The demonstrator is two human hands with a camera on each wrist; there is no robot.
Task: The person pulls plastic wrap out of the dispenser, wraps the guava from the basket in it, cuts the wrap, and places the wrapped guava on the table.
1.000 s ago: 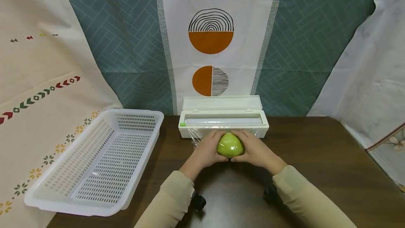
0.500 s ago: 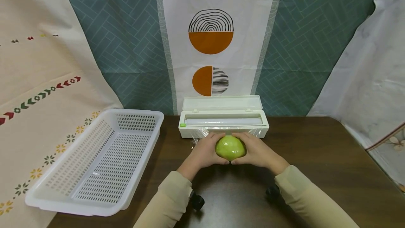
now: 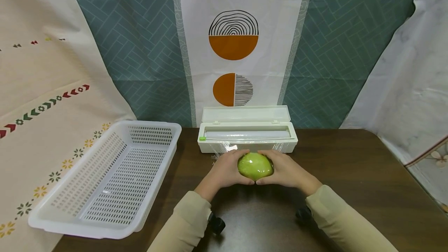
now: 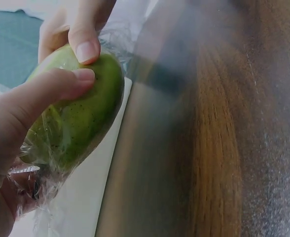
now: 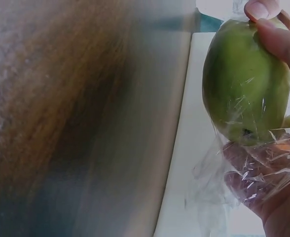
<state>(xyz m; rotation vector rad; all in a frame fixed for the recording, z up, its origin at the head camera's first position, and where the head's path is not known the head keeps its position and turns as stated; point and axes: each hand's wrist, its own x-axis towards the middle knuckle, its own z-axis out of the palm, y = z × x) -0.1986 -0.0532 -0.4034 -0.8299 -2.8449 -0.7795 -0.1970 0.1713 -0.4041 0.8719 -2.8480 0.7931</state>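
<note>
In the head view, an oval green fruit [image 3: 255,166] wrapped in cling film [image 5: 229,173] is held between both hands over the table, right in front of the white cling film box [image 3: 247,146]. My left hand [image 3: 225,169] grips its left side, my right hand [image 3: 285,169] its right side. Both thumbs press on the near face, tips almost meeting. Loose, crinkled film bunches around the fingers in both wrist views. Clear film also stretches over the box's front towards the fruit. The fruit's far side is hidden from the head view.
The box's lid [image 3: 245,114] stands raised, with a film roll [image 3: 247,134] inside and a green slider [image 3: 202,138] at the left of its cutter bar. Left of the arms lies a white perforated basket [image 3: 140,221]. A patterned cloth [image 3: 154,49] hangs behind the brown table [image 3: 350,189].
Both hands have drawn the fruit slightly towards me and away from the box, while turning it a little. Grip stays on both sides. Box and basket have not moved.
</note>
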